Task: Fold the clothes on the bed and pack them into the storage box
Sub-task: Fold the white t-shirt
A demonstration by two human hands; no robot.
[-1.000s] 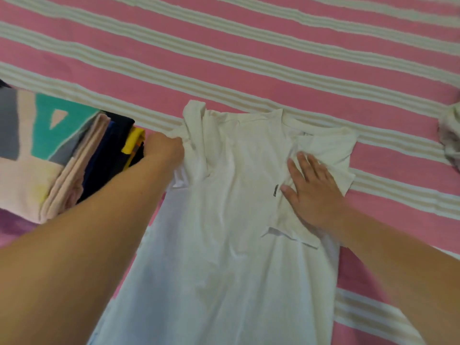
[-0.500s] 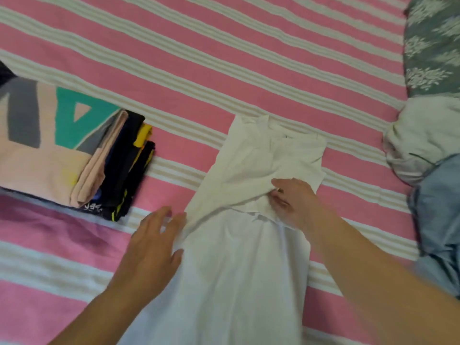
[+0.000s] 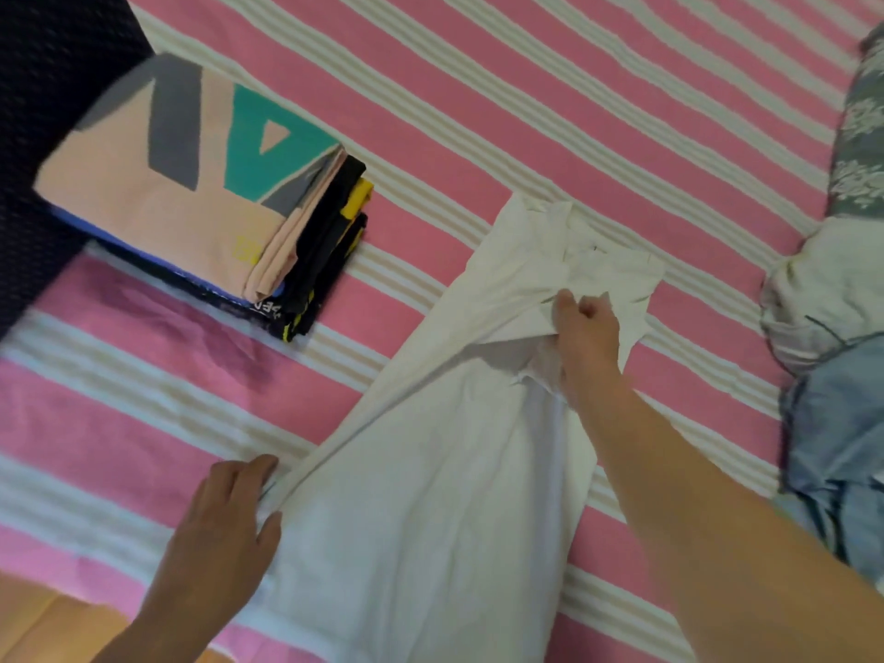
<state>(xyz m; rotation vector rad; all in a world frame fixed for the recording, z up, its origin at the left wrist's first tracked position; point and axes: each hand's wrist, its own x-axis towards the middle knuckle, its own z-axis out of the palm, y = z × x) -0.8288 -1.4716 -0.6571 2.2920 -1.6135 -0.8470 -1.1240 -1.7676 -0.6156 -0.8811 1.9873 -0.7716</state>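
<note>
Since half a second ago your left hand [image 3: 217,528] has slid down the white cotton T-shirt [image 3: 430,471] to its lower left edge, where thumb and fingers now pinch the fabric. Your right hand [image 3: 586,337] grips the folded-over sleeve near the collar, fingers curled around the cloth. That shirt lies lengthwise on the pink-and-cream striped bedsheet [image 3: 526,112]. Left of the shirt sits a stack of folded clothes [image 3: 201,193] topped by a peach garment; right of it lies an unfolded heap of pale and blue clothing [image 3: 832,375].
</note>
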